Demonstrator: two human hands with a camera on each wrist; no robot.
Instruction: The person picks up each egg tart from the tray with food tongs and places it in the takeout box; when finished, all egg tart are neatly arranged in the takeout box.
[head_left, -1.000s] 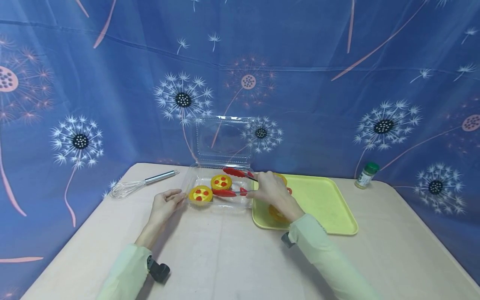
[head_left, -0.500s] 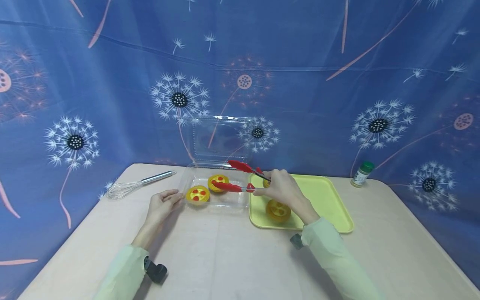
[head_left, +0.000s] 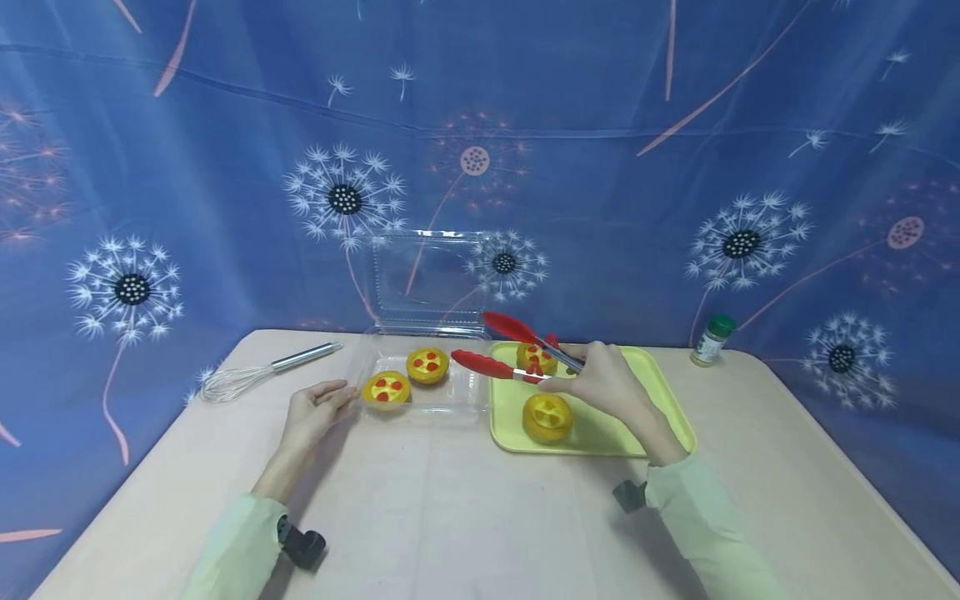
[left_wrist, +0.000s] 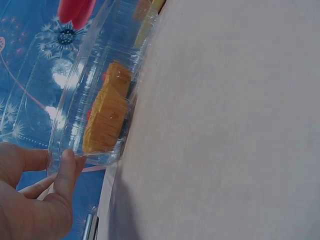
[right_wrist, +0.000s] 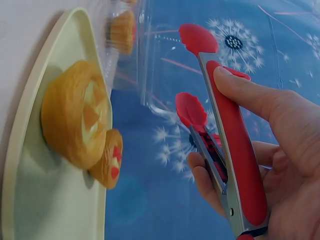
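Red tongs (right_wrist: 236,142) (spread) held aloft; transparent container (head_left: 461,390) open.

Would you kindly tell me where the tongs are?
In the head view, right of centre, the right hand holds the tongs near the yellow tray.

Head view forward, down — 2 wrist views close, all sharing container (head_left: 463,395)

Even light in the head view; soft shadow on the table (head_left: 450,517) below the left hand (head_left: 311,417); white glare on the clear container (left_wrist: 80,90) just beyond its grip; left wrist view dimmer, greyer.
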